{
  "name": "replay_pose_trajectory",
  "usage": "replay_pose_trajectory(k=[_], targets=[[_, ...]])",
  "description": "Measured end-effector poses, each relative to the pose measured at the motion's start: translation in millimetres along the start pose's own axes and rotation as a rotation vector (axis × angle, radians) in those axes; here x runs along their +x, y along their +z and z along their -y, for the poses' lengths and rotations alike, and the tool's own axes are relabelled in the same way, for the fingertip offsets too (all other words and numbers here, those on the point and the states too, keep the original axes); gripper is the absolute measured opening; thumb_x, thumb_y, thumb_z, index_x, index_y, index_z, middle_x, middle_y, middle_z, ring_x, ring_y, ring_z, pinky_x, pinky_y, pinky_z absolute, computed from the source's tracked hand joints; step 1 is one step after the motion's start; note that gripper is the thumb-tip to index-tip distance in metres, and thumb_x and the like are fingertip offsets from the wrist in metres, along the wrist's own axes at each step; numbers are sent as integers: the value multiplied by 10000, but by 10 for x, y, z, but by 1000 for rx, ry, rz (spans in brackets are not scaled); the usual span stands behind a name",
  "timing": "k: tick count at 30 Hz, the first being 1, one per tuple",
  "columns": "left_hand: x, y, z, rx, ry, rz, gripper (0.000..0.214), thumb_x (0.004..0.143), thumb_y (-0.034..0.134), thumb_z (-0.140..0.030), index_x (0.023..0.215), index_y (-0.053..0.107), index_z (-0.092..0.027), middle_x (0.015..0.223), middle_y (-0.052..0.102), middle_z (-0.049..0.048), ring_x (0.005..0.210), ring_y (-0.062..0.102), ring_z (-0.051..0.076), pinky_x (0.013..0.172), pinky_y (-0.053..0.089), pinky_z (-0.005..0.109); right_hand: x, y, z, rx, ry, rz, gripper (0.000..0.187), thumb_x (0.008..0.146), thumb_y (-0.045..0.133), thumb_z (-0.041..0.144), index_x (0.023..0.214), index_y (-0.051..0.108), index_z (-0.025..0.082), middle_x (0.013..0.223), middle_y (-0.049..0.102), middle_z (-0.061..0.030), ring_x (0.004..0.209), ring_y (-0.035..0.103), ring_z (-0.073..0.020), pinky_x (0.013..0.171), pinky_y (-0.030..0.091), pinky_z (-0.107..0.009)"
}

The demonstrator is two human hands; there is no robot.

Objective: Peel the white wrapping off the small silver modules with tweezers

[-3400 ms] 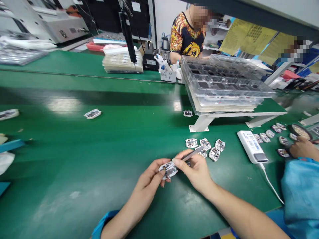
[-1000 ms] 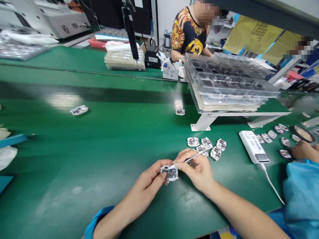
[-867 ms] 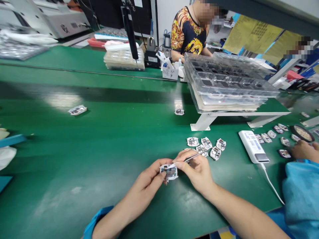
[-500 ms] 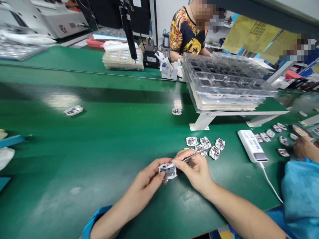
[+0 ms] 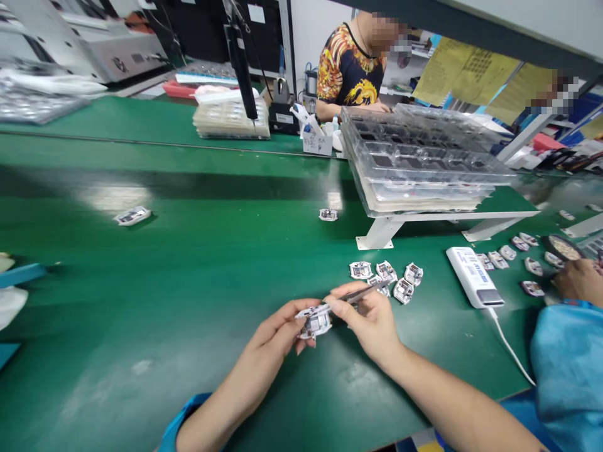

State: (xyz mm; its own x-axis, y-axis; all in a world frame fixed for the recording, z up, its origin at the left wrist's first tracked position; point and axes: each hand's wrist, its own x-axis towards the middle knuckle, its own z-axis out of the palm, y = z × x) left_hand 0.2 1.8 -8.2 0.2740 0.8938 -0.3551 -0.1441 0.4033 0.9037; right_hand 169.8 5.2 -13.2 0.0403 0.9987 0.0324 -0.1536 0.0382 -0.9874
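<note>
My left hand [image 5: 277, 329] pinches a small white device housing [image 5: 315, 323] with electronic parts inside, holding it tilted above the green table. Metal tweezers [image 5: 360, 294] are gripped in my right hand [image 5: 370, 320], their tips reaching toward the upper edge of the housing. Fingers hide part of the housing, so I cannot tell whether the tips pinch anything. Just beyond my right hand lie several similar housings [image 5: 404, 290] on the tabletop.
A white power bank [image 5: 475, 276] with a cable lies right. Clear plastic trays [image 5: 424, 157] are stacked on a raised white-legged stand [image 5: 379, 233]. A co-worker's hand [image 5: 581, 279] is at far right; another person [image 5: 351, 66] sits opposite. Single housings lie at left [image 5: 132, 216] and centre [image 5: 328, 215].
The housing has been turned in my left hand and now shows a paler, whiter inside. My right hand stays close by with the tweezers. The view has shifted slightly.
</note>
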Motion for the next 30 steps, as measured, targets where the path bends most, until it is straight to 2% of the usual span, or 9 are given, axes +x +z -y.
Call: replay_pose_trajectory(k=[4,9,15,18,21,24,26,30], targets=[[-20,21,-69,-151,-63,-35,287,773,714,-391,933,702,-154,777,648,20,627,578,145,536,410,249,1,-30,8,-1,-78,-21,66,784,761,245,847,749,231,822,768,-14,767,706,-171,720,558,-287],[-29,53,-109,-153,-53,-72,337,729,754,-449,873,699,-149,722,645,2,582,589,133,505,393,237,-17,-30,-17,-44,-182,31,80,785,765,189,835,753,249,821,755,-8,780,697,-171,712,548,-287],[-50,88,-82,-168,-68,-45,386,713,757,-504,850,685,-150,689,642,-3,579,597,142,501,398,240,-27,-12,9,-212,-464,82,151,776,774,127,868,754,245,831,774,-29,789,700,-194,772,525,-348],[-52,83,-73,-174,-71,-22,388,717,751,-512,839,684,-149,688,645,1,579,596,144,490,393,240,-35,-15,15,-290,-547,86,145,781,769,113,851,753,240,803,781,-29,756,703,-195,779,514,-361],[-47,80,-70,-169,-60,-11,377,724,749,-504,834,690,-149,682,640,-2,579,591,140,485,392,236,-47,-20,7,-301,-497,-11,123,793,758,133,849,753,243,805,774,-27,770,691,-195,762,522,-349],[-42,87,-72,-152,-51,-10,367,733,743,-498,837,690,-151,679,642,-3,578,582,137,491,397,235,-53,-21,-5,-239,-325,-90,68,805,746,172,823,743,238,786,755,-14,733,683,-174,691,533,-301],[-40,94,-74,-137,-48,-18,365,742,735,-498,847,688,-152,725,664,10,588,587,137,500,402,238,-52,-22,-9,-171,-225,-105,36,811,739,199,814,733,234,776,745,-4,717,681,-160,667,532,-274],[-40,97,-65,-112,-43,-58,388,740,730,-519,861,684,-154,747,665,12,593,591,140,509,404,242,-50,-16,-3,-80,-111,-73,43,795,754,252,802,725,222,752,732,0,708,673,-157,662,527,-265]])
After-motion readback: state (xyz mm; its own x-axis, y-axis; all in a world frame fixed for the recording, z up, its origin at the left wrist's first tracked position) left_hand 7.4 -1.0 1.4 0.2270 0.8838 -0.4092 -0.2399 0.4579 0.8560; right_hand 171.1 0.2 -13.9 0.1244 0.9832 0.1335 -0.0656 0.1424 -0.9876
